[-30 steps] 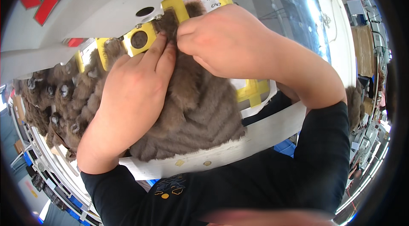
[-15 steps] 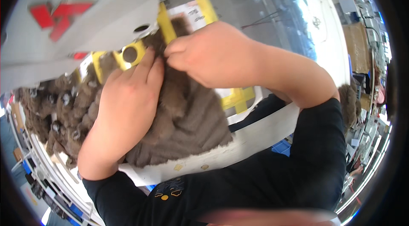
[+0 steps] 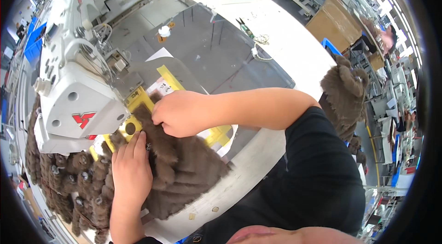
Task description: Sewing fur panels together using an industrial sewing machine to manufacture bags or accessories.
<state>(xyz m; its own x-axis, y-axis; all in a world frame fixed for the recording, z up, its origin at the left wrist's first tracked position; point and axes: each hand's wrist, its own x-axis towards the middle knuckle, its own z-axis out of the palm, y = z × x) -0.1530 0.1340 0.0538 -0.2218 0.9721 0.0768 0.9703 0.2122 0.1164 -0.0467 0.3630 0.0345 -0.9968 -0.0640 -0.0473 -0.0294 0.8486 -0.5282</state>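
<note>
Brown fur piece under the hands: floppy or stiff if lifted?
Likely floppy: the brown fur piece bunches into soft folds beside the left hand. Probably light for its bulk, given the fluffy pile. Unlikely to roll, since its wide lower part lies spread out.

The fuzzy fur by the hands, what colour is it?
The fuzzy fur is greyish brown; the head view shows it best.

Watching remotely, I note a black top (image 3: 248, 200); right sleeve (image 3: 322, 152) creased, roomy, ending near the elbow. Small yellowish print (image 3: 197, 239) at the lower edge, partly cut off. Left hand (image 3: 132, 168), right hand (image 3: 181, 113) bare.
</note>
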